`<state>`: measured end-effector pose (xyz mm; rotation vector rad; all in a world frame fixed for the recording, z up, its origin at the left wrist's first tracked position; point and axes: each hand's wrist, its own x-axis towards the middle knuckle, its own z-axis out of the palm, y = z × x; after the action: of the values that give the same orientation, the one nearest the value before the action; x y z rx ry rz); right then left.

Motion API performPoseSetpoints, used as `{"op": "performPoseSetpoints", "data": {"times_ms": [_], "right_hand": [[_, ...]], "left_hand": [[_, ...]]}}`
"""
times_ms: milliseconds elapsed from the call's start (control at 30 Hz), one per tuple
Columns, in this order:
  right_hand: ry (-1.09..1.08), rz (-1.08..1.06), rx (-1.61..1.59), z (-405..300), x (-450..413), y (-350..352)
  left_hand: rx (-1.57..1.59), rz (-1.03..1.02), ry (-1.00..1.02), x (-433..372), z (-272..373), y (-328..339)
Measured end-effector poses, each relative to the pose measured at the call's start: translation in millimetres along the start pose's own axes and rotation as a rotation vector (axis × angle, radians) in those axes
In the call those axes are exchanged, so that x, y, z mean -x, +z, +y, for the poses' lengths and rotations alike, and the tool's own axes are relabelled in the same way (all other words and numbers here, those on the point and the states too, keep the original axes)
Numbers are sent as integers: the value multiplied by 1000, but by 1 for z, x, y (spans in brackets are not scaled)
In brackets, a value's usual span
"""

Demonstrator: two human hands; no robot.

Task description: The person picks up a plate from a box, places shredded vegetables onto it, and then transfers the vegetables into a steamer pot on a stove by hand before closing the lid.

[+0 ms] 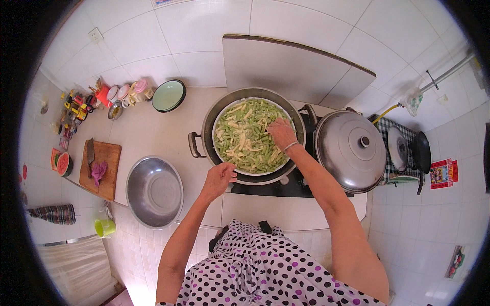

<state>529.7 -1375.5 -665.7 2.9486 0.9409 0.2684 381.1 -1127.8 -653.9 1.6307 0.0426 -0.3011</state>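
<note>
A wide metal pot [210,114] stands on the black gas stove [268,190]. Inside it sits a white-rimmed tray or steamer insert [216,121], spread with cut green beans coated in flour and mixed with pale strips [245,134]. My right hand [282,134] reaches over the pot's right side, its fingertips down at the beans; what they pinch, if anything, is hidden. By the lower left rim hovers my left hand [221,178], its fingers loosely bent and nothing seen in them.
A large metal lid [350,151] lies right of the pot. To the left are a steel basin [155,191] and a wooden cutting board [111,160] with a cleaver [90,155] and purple cloth [99,172]. Behind stand a green enamel dish [168,95] and seasoning jars [141,86].
</note>
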Motion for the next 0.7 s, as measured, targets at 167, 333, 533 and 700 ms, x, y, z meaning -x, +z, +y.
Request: {"op": "performPoseSetpoints", "data": {"times_ms": [167,333,533,700], "right_hand": [[35,-60,62,-1,-4,4],[72,-91,62,-2,-8,5],[80,-68,-15,-2,-10,4],[72,-63,85,-4,-4,4]], "left_hand": [[-15,3,-11,2,-1,-1],[-21,-5,12,3,-9,-3],[-27,-6,-12,6,-9,-3],[-21,-20,-41,10,-1,-1]]}}
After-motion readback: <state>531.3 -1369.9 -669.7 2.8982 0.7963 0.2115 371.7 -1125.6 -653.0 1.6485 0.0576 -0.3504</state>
